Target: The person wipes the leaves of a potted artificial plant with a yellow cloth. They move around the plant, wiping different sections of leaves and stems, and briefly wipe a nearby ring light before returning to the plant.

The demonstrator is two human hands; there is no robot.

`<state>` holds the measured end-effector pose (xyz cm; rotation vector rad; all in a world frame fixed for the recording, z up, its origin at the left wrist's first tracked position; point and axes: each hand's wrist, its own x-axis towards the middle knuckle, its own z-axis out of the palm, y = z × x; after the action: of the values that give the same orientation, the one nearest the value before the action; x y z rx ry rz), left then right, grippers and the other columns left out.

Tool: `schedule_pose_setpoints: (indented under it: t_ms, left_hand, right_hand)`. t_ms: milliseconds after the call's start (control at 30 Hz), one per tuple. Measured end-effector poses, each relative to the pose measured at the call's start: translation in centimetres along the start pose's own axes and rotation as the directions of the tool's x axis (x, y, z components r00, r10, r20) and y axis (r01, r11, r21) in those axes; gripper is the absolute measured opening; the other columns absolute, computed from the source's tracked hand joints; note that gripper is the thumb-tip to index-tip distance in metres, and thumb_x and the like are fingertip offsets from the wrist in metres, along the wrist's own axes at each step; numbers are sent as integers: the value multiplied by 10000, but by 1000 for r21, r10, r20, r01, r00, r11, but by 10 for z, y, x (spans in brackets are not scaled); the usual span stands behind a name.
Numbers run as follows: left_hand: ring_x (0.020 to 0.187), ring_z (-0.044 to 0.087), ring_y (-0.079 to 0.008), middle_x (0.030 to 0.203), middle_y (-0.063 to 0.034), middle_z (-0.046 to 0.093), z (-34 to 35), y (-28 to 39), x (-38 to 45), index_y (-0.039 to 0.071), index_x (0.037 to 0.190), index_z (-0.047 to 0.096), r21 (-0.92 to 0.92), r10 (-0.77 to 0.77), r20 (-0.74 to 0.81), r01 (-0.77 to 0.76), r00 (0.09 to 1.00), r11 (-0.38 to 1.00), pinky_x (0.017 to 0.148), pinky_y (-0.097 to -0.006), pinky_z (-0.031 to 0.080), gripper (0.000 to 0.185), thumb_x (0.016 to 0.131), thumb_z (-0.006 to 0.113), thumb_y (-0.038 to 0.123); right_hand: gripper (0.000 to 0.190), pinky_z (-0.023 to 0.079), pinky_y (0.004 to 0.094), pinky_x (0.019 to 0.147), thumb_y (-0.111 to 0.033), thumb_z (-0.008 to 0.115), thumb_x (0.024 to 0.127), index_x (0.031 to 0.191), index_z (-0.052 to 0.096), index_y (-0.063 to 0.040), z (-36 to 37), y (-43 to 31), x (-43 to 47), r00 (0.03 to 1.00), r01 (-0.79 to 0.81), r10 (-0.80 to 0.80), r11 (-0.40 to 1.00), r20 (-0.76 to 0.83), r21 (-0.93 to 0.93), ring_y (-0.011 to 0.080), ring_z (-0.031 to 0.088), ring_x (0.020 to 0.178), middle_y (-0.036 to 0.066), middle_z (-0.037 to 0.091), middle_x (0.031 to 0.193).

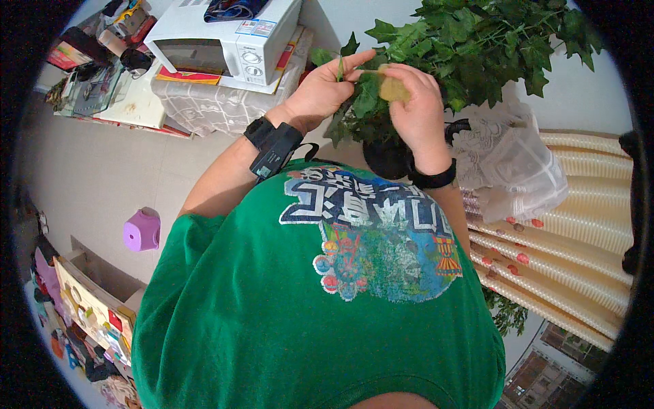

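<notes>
A bushy leafy plant (460, 46) with lobed green leaves rises before me at the top right. My left hand (324, 87) pinches a leafy sprig (349, 46) of it between thumb and fingers, the index finger stretched toward the foliage. In my right hand (419, 97) is a yellowish cloth or sponge (393, 89), pressed by the fingers beside a green leaf (367, 94). Both hands are close together at the plant's left side. Below the leaves a dark round pot (386, 158) shows in part behind my shirt. Both wrists bear black bands.
A white microwave oven (225, 46) stands on a cloth-covered table (204, 102) at the upper left, beside a cluttered white surface (138, 105). A lace cloth (506, 158) and a cream curtain (587, 204) hang at the right. A purple stool (143, 230) is on the floor.
</notes>
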<state>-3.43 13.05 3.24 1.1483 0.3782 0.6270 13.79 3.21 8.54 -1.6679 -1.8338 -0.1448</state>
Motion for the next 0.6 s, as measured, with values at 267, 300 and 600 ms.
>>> schedule_pose_setpoints:
  t_ms: [267, 300, 600]
  left_hand:
    - [1108, 617, -150, 1238, -66, 649, -13, -12, 11, 41, 1515, 416, -253, 32, -133, -65, 991, 965, 1005, -300, 493, 576, 956, 450, -97]
    - [1134, 614, -158, 1255, -74, 647, -10, -9, 11, 39, 1512, 419, -252, 6, -148, -44, 989, 967, 1011, -305, 492, 568, 960, 448, -92]
    - [1146, 642, -281, 1413, -215, 559, -13, -4, 11, 37, 1523, 341, -403, 40, -44, -55, 998, 913, 940, -355, 542, 590, 954, 473, -45]
  right_hand:
    - [482, 450, 455, 1014, 58, 598, 689, 1145, 669, -80, -17, -1, -2, 929, 68, -40, 996, -367, 64, 346, 608, 1134, 109, 684, 1213]
    - [504, 461, 456, 1004, 60, 620, 668, 1147, 670, -88, -16, -11, -2, 932, 134, -127, 991, -340, -3, 342, 598, 1150, 113, 669, 1225]
    - [484, 441, 446, 1031, 72, 611, 656, 1114, 673, -69, 16, 12, -22, 994, -9, 6, 1000, -112, -19, 351, 570, 1139, 90, 651, 1234]
